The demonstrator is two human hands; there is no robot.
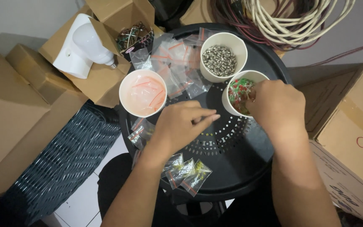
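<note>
The right hand (279,104) dips its fingers into a white paper cup of red and green LEDs (241,93); the fingertips are buried among the parts, so whether they pinch any cannot be told. The left hand (180,124) hovers over a round black perforated plastic stool top (248,155), thumb and forefinger closed in a pinch; what lies between them is too small to make out.

Beyond the right hand stands a second white paper cup filled with small silver metal parts (220,59). Just beyond the left hand sits a third white paper cup holding empty clear zip bags with red strips (143,93). Between these cups more loose clear zip bags with red seal lines (177,67) lie spread over the stool. Near the left wrist, at the stool's front edge, lie small clear bags filled with yellowish LEDs (188,171), and one more small bag (138,131) is just left of the hand.

Farther left, an open brown cardboard box (101,80) carries a white light bulb in a white holder (85,44) and a dark bundle of wired components (134,37), hard to tell apart. To the right of the right arm a large brown carton with a red ring mark (353,126) is cut off by the frame edge. Coiled white and dark red cables (286,21) are cropped at the top.
</note>
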